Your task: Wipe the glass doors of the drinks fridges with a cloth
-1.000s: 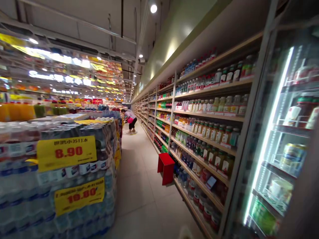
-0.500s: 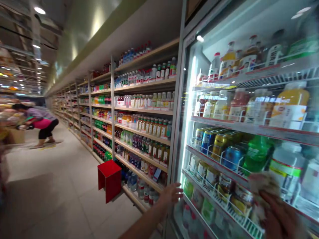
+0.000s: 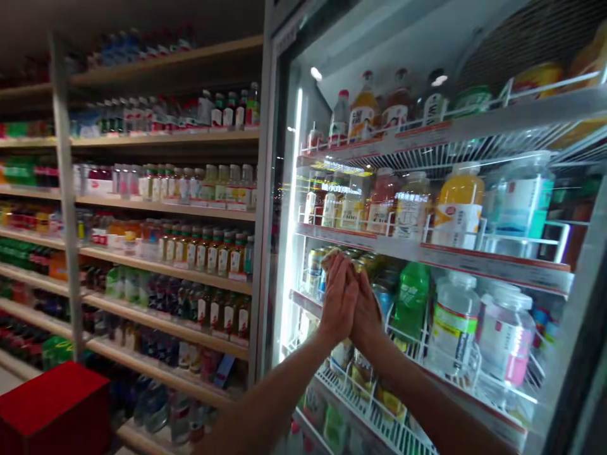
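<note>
Both my hands are together in the middle of the head view, against the glass door (image 3: 289, 189) of a lit drinks fridge. My left hand (image 3: 338, 300) lies with its fingers stretched upward over a crumpled beige cloth (image 3: 331, 254). Pressed beside it, my right hand (image 3: 366, 313) has its palm on the same cloth, which is mostly hidden under the fingers. Behind the hands are drink cans, a green bottle (image 3: 411, 297) and a clear bottle with a green-yellow label (image 3: 454, 322).
Wooden shelves (image 3: 165, 205) full of bottles run along the left, beside the fridge frame. A red stool (image 3: 52, 398) stands on the floor at lower left. White wire racks (image 3: 474, 253) hold juice bottles inside the fridge.
My view has turned right, toward the fridge. The right hand has moved left and up with the cloth, and my left hand has come over to join it.
</note>
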{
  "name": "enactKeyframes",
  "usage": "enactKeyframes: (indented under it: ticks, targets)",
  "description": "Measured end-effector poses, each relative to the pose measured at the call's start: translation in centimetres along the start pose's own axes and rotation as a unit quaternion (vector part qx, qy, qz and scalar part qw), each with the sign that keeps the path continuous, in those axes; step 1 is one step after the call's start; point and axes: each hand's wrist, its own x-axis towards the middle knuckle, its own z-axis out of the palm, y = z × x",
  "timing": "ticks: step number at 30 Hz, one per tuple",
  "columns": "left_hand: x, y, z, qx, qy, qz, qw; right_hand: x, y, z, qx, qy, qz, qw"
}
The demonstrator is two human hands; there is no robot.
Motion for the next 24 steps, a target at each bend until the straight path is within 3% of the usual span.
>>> enactKeyframes:
  ticks: [4, 6, 8, 10, 12, 15, 17, 19, 21, 23, 24]
  targets:
    - [-0.5, -2.2, 1.7, 0.065, 0.025, 0.101, 0.992, -0.2, 1.1, -3.2, -0.059, 0.008, -0.040, 0.997]
    - [-0.9, -3.0, 2.6, 0.124, 0.048, 0.134, 0.982, 0.0, 2.4, -5.3, -0.094, 0.057, 0.000, 0.994]
    - [-0.8, -4.1, 2.5, 0.176, 0.036, 0.179, 0.967, 0.4, 3.6, -6.6, -0.144, 0.121, 0.058, 0.981]
    - [0.0, -5.9, 0.6, 0.201, 0.015, 0.225, 0.953, 0.7, 4.3, -6.8, -0.192, 0.138, 0.066, 0.970]
    - [1.3, -8.6, -2.8, 0.207, 0.033, 0.230, 0.950, 0.6, 4.5, -6.3, -0.223, 0.126, 0.041, 0.966]
    - [2.5, -12.5, -6.9, 0.210, 0.129, 0.160, 0.956, 0.4, 4.3, -5.2, -0.247, 0.126, 0.033, 0.960]
    - [1.7, -13.7, -7.1, 0.210, 0.150, 0.135, 0.957, 0.3, 4.2, -4.8, -0.263, 0.123, 0.039, 0.956]
    - [-0.2, -13.5, -5.8, 0.211, 0.078, 0.180, 0.958, 0.2, 4.2, -4.7, -0.274, 0.113, 0.047, 0.954]
    - [-2.1, -12.9, -4.6, 0.200, -0.060, 0.282, 0.936, 0.1, 4.3, -4.8, -0.278, 0.106, 0.054, 0.953]
    - [-2.8, -13.0, -5.0, 0.182, -0.168, 0.368, 0.896, -0.1, 4.3, -5.0, -0.279, 0.100, 0.064, 0.953]
    - [-2.4, -13.5, -5.7, 0.179, -0.174, 0.372, 0.894, -0.3, 4.3, -5.0, -0.281, 0.097, 0.069, 0.952]
